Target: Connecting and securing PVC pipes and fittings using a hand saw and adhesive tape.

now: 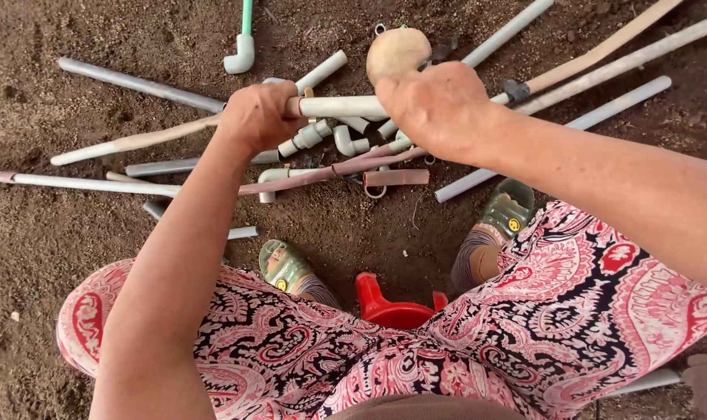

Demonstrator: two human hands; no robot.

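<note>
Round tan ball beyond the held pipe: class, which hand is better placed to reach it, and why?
Probably the right hand: it grips the white pipe right below the tan ball, nearly touching it. The left hand grips farther away.

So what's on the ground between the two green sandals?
In the head view, between the left sandal and the right sandal lies mostly bare brown soil, with the red plastic stool edge showing nearer the person.

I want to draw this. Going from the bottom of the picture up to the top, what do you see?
Red stool → green sandals → left hand and right hand gripping a white pipe → round tan ball → green pipe with white elbow.
</note>
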